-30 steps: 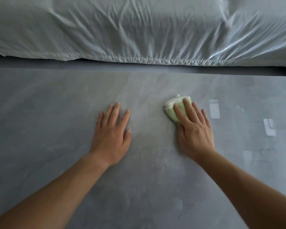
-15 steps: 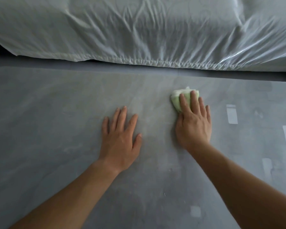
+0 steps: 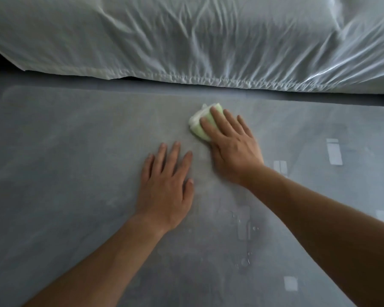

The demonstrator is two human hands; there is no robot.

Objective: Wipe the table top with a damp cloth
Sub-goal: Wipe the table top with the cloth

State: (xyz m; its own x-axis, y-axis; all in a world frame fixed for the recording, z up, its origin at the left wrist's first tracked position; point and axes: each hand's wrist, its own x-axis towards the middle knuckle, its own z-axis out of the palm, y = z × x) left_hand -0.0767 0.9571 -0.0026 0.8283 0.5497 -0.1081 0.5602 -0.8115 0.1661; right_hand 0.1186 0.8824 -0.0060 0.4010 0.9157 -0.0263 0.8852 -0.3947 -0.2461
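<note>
The grey table top (image 3: 60, 169) fills most of the view, and its left part shows only faint pale streaks. Beyond its far edge, a crinkled white plastic sheet (image 3: 186, 41) stretches across the whole top of the picture, with a gathered hem running along its lower border.

Just left of the middle, the left hand (image 3: 166, 187) lies palm down on the table. Its fingers are straight and slightly spread, and it holds nothing. The forearm reaches back to the lower left corner.

A little farther away and just to the right sits the cloth (image 3: 197, 122), a small folded pad of pale green and white. It lies on the table near the far edge. The right hand (image 3: 233, 151) presses down on it with straight fingers held close together, covering its right half; the left part of the cloth sticks out past the fingertips. The two hands are near each other but apart.

Nearer the person, between the two forearms, small water drops (image 3: 245, 261) sit on the surface. To the right, several bright rectangular reflections (image 3: 334, 151) show on the table.
</note>
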